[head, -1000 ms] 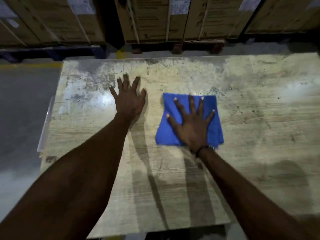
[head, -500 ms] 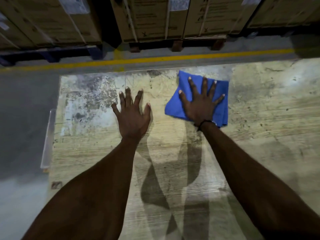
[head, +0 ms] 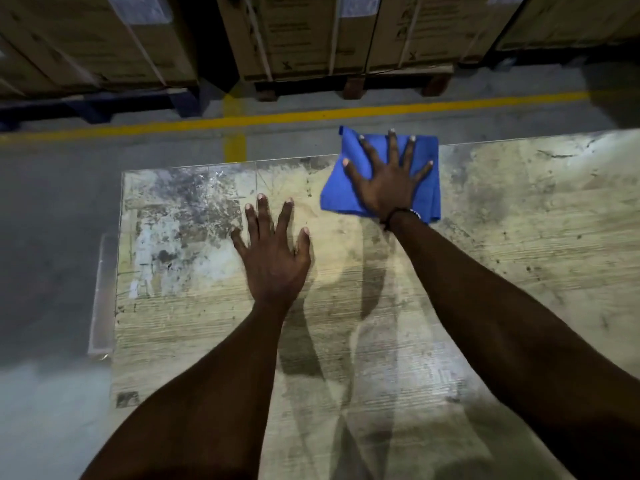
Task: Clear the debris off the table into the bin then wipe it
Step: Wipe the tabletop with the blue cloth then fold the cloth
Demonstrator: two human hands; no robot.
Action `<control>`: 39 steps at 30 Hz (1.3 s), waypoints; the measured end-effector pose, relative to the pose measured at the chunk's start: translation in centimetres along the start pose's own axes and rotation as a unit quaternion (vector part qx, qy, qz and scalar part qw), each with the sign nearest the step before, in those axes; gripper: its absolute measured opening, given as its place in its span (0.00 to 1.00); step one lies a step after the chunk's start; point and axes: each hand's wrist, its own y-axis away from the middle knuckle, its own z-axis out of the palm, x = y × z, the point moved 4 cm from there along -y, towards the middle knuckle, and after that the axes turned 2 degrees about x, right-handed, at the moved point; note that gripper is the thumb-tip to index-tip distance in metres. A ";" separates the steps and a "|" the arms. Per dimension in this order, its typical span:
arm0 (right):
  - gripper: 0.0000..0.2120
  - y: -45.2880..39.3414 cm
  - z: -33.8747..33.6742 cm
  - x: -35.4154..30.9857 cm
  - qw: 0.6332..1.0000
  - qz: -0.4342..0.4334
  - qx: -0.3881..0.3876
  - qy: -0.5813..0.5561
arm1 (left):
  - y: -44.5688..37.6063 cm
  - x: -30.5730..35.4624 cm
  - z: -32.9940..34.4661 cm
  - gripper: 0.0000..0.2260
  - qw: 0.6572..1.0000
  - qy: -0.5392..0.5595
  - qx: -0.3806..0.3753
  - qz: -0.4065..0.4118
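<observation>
A folded blue cloth [head: 424, 188] lies at the far edge of the worn, stained table [head: 519, 237], its top part hanging past the edge. My right hand [head: 389, 183] presses flat on the cloth with its fingers spread. My left hand [head: 273, 256] rests flat on the bare tabletop to the left and nearer, fingers straight and spread. No debris or bin shows in view.
A clear plastic piece [head: 100, 299] sticks out along the table's left edge. Beyond the table runs a grey floor with a yellow line [head: 311, 116]. Cardboard boxes [head: 304, 32] on pallets stand behind it.
My right hand has pushed the blue cloth away from me, from mid-table up to the far edge. My left hand stays flat on the table.
</observation>
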 end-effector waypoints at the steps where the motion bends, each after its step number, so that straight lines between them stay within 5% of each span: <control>1: 0.34 -0.7 0.3 -0.4 1.000 0.005 -0.001 0.000 | 0.0 0.0 0.0 0.27 1.000 0.001 0.000 -0.002; 9: 0.33 12.7 1.2 -2.9 0.989 -0.130 0.022 0.071 | 0.0 -0.1 -0.1 0.28 1.000 -0.001 -0.011 0.004; 18: 0.35 -2.3 -1.4 3.4 0.999 0.045 0.006 0.010 | 0.1 0.2 -0.2 0.28 1.000 0.003 0.000 -0.003; 22: 0.34 5.6 -0.3 0.4 0.996 0.047 0.062 0.045 | 0.1 0.3 -0.3 0.28 1.000 -0.002 0.000 -0.004; 26: 0.34 14.5 0.5 -1.4 0.999 -0.002 0.035 0.038 | 0.1 0.2 -0.3 0.29 1.000 0.007 -0.011 -0.004; 34: 0.36 -0.2 -1.4 5.1 0.990 0.127 0.058 0.032 | 0.2 0.3 -0.4 0.27 1.000 0.008 -0.007 -0.005; 39: 0.35 7.4 -0.5 1.2 0.990 0.110 0.072 0.048 | 0.1 0.2 -0.3 0.28 1.000 0.007 -0.010 -0.008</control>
